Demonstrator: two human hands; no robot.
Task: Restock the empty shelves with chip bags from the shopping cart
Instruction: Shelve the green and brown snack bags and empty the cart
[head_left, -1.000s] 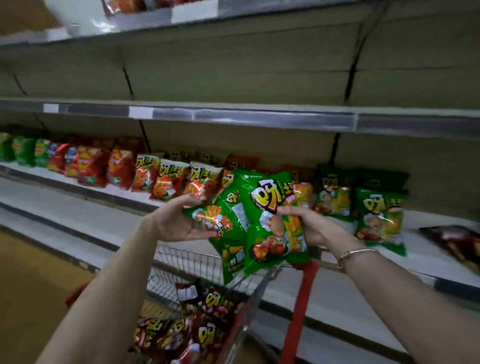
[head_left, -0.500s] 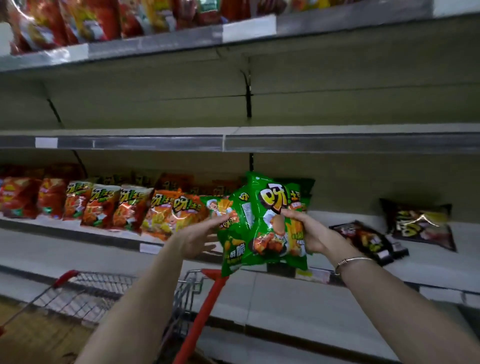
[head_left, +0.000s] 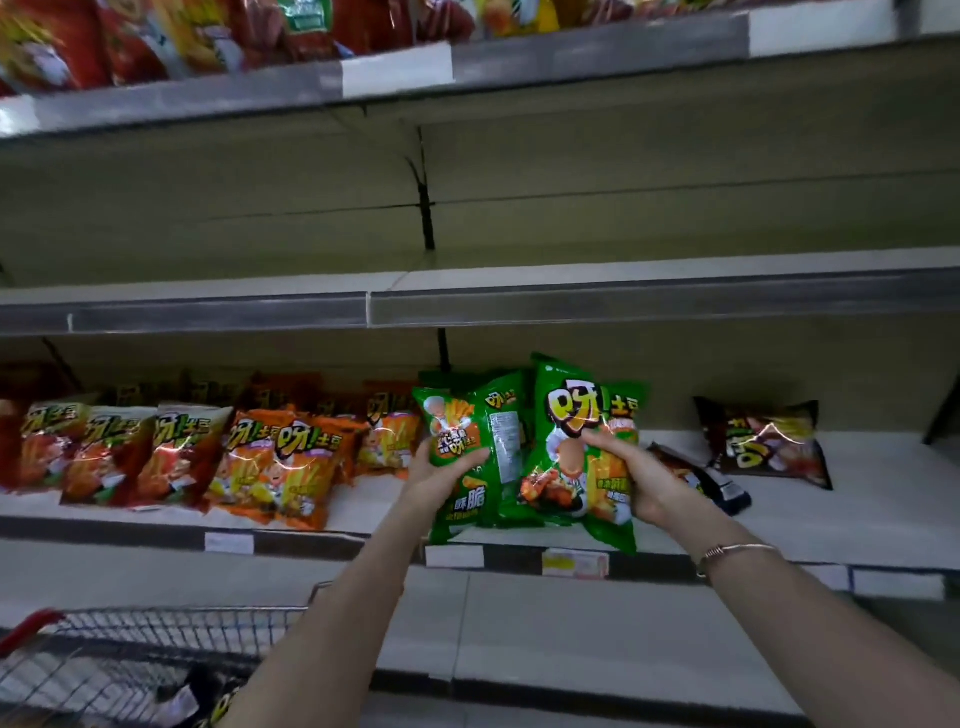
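I hold a bunch of green chip bags (head_left: 566, 415) upright at the front edge of the lower shelf (head_left: 883, 525). My left hand (head_left: 441, 475) grips the left green bag (head_left: 467, 421) from below, thumb on its front. My right hand (head_left: 631, 480) grips the right-hand green bags, fingers curled over the front. The bags' bottom edges hang just over the shelf's price rail (head_left: 519, 558). The shopping cart (head_left: 130, 660) sits at the lower left, with dark bags partly seen inside.
Orange and red chip bags (head_left: 280, 462) fill the lower shelf to the left. Two dark bags (head_left: 763, 444) lie to the right, with bare shelf around them. The middle shelf (head_left: 623, 301) above is bare. The top shelf holds red and yellow bags (head_left: 156, 36).
Both hands carried the green bags up and forward from over the cart to the lower shelf's edge. The view swung right and up, so the cart now lies at lower left.
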